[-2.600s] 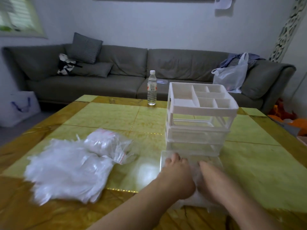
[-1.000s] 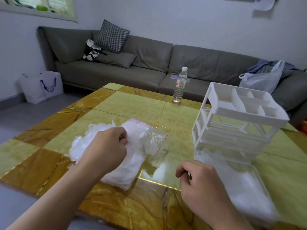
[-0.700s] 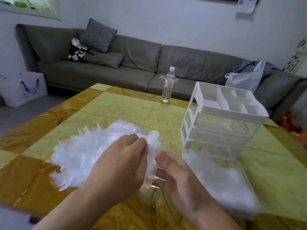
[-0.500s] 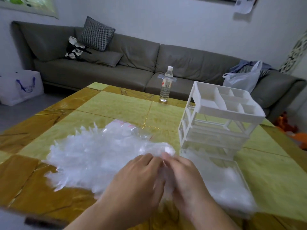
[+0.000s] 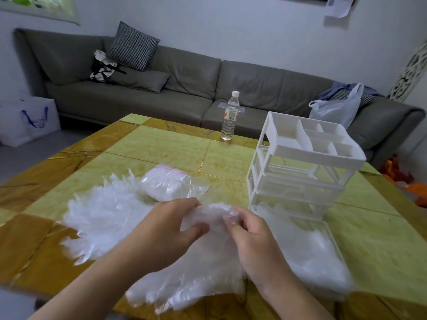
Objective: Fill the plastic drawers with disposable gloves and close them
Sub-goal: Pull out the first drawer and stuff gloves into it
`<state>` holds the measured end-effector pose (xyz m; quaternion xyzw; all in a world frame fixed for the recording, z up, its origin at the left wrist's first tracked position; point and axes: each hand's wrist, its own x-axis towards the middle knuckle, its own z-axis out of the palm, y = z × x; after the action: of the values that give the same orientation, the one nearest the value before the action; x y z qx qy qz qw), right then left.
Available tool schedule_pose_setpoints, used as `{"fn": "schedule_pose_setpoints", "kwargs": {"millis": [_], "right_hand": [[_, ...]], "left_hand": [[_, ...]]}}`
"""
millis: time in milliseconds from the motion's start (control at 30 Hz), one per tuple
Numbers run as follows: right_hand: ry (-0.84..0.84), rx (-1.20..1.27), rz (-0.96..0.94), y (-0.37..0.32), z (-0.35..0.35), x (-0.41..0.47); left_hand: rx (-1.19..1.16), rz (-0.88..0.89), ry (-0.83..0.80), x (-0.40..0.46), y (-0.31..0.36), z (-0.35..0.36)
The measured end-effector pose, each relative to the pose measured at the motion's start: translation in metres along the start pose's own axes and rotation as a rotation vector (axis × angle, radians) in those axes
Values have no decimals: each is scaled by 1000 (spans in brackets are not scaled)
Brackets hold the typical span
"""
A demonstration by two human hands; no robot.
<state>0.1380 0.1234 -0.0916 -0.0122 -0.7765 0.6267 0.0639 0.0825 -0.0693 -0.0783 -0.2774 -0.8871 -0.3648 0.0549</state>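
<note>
Both hands pinch the top of a bunch of clear disposable gloves (image 5: pixel 203 269) that hangs down toward the table's near edge. My left hand (image 5: pixel 166 229) grips it from the left, my right hand (image 5: pixel 251 234) from the right. A loose pile of gloves (image 5: pixel 104 213) lies on the table to the left, with a clear bag of gloves (image 5: pixel 168 183) behind it. The white plastic drawer unit (image 5: pixel 298 169) stands to the right. Its bottom drawer (image 5: pixel 332 241) is pulled out toward me and holds gloves.
The yellow marble-pattern table (image 5: pixel 161 146) carries a water bottle (image 5: pixel 230 117) near its far edge. A grey sofa (image 5: pixel 184 88) runs behind, with a white plastic bag (image 5: pixel 337 109) at its right end. A white shopping bag (image 5: pixel 27 121) stands on the floor at left.
My left hand took a bunch of gloves from the pile. Both hands came together on it and lifted it in front of the open bottom drawer. The camera view shifted slightly.
</note>
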Motion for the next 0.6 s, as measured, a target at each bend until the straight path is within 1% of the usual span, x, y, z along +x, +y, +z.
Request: {"fn": "schedule_pose_setpoints", "kwargs": {"millis": [67, 133, 200, 300, 367, 500, 600], "right_hand": [[-36, -64, 29, 1, 0, -2], [3, -237, 19, 8, 0, 0], [39, -302, -3, 13, 0, 2], [53, -278, 31, 13, 5, 3], [56, -284, 55, 13, 10, 2], [32, -239, 128, 12, 26, 1], [45, -230, 189, 11, 40, 1]], "left_hand": [[-14, -14, 18, 2, 0, -3], [-2, -36, 30, 4, -3, -8], [-4, -55, 58, 5, -7, -13], [-10, -45, 97, 4, -9, -18], [22, -4, 129, 1, -9, -19], [137, 100, 241, 2, -11, -20], [232, 158, 277, 6, -14, -19]]}}
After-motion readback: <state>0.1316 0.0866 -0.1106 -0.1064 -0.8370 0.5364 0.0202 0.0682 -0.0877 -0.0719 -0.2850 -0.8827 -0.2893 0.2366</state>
